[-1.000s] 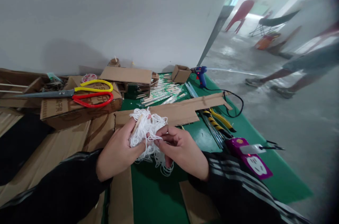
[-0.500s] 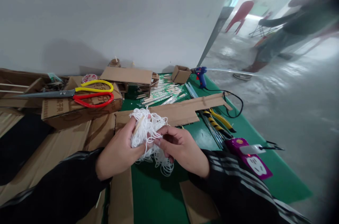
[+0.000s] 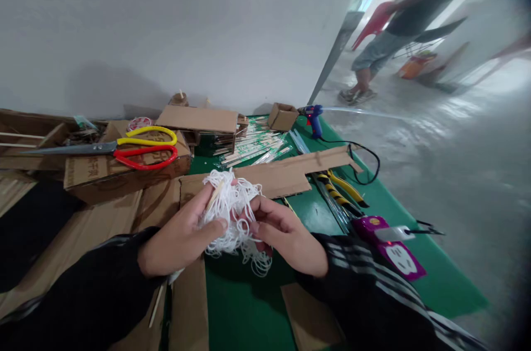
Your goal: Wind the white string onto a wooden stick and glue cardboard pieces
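Observation:
A tangled bundle of white string (image 3: 233,213) is held above the green table (image 3: 249,307) between both my hands. My left hand (image 3: 178,240) grips its left side, with a thin wooden stick (image 3: 215,194) poking up between the fingers and the string. My right hand (image 3: 286,235) pinches strands on the right side, fingers curled. Loose loops hang below toward the table.
Large scissors (image 3: 124,146) with yellow and red handles lie on a cardboard box (image 3: 108,174) at left. A long cardboard strip (image 3: 290,171), wrapped chopsticks (image 3: 253,146), a blue glue gun (image 3: 314,116), yellow-handled pliers (image 3: 344,190) and a purple power strip (image 3: 394,254) lie around. A person walks at far right.
My left hand has shifted slightly lower and leftward on the bundle, while my right fingers worked the strands. The person in the background walked from right toward the doorway.

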`<state>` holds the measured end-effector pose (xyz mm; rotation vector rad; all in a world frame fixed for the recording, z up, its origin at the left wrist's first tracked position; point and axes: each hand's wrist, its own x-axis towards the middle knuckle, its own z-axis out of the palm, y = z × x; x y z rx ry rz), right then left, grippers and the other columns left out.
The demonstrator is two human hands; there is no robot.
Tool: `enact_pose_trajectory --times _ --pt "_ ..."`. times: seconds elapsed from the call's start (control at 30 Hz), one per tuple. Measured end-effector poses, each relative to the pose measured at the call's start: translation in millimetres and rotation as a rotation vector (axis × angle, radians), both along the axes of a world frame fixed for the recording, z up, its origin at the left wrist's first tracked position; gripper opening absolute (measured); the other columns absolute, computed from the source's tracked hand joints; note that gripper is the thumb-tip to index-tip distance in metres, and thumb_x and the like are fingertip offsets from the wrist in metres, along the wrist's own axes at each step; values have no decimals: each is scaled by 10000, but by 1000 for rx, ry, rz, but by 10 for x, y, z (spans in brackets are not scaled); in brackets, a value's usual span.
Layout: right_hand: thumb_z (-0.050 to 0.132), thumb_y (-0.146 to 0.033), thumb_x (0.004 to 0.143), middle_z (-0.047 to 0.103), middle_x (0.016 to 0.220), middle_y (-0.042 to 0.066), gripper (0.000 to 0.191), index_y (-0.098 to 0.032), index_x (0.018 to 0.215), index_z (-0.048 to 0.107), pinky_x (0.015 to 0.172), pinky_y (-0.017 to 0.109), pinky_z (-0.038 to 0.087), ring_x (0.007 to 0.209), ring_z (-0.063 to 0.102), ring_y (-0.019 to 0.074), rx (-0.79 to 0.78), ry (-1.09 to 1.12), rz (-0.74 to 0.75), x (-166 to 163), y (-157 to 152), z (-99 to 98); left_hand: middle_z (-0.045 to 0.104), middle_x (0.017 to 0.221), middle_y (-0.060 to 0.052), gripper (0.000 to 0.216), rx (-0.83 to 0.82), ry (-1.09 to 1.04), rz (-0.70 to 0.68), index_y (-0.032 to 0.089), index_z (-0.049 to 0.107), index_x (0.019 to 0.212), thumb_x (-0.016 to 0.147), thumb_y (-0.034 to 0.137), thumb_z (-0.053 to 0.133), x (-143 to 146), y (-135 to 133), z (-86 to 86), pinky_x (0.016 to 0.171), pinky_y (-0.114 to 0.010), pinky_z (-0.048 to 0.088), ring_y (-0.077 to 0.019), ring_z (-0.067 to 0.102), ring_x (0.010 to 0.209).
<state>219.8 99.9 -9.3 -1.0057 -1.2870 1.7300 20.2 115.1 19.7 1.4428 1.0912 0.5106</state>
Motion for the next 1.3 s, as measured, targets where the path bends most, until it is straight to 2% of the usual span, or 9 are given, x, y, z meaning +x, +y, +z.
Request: enact_pose_trajectory --times 0.13,0.27,0.43,0.6,0.7,0.8,1.0,1.13,1.3 --pt "462 -407 902 559 605 -21 284 -152 828 562 403 157 350 450 448 59 -71 -47 -20 7 10 -10 493 643 48 600 -221 49 -10 256 217 1459 901 352 415 -67 12 70 437 -157 389 -83 406 487" --pt "436 -410 925 568 488 -27 309 -152 822 570 358 151 322 361 414 57 -72 -120 -8 -2 43 -51 445 578 58 566 -255 121 16 243 228 1460 934 416 342 -97 36 53 431 -171 392 -104 408 484" --pt "505 -406 897 493 395 -88 243 -171 919 562 298 130 294 297 380 58 -86 -179 13 10 46 -85 444 553 64 475 -161 162 -84 212 399 1363 945 428 338 -142 61 57 432 -187 394 -114 411 473" --pt "604 -360 832 452 374 -106 226 -149 913 612 267 117 234 271 357 42 -90 -237 79 23 53 -82 484 562 56 351 85 349 -150 249 573 1210 918 380 428 -300 87 254 432 -192 369 -111 421 450" --pt "664 -334 790 455 362 -103 240 -123 904 657 273 123 235 265 354 35 -95 -211 98 19 73 -107 646 760 15 280 269 435 -215 269 641 1100 918 324 436 -428 125 357 648 -236 469 -146 573 621" --pt "753 -364 711 542 443 -71 318 -115 899 690 299 144 292 302 392 35 -111 -129 119 7 86 -143 699 1015 1 250 422 495 -284 270 666 1014 921 306 436 -529 144 350 855 -276 437 -204 621 930" --pt "723 -514 724 558 595 -15 410 -107 766 759 464 184 365 499 440 51 29 -21 74 -16 73 -91 745 807 -31 346 516 842 -418 238 690 910 941 415 395 -582 24 195 575 -278 377 -223 659 681" --pt "610 -541 826 549 731 10 453 -123 877 777 399 176 279 465 369 21 154 -24 68 0 51 -53 762 846 -20 257 495 898 -463 293 683 971 902 405 462 -499 -29 181 606 -285 394 -248 701 758" --pt "502 -585 877 587 759 25 521 -142 994 748 355 162 245 408 375 12 43 -1 119 22 24 -66 763 859 -35 306 527 990 -420 310 665 1004 853 513 493 -431 -35 190 591 -302 400 -290 708 783"
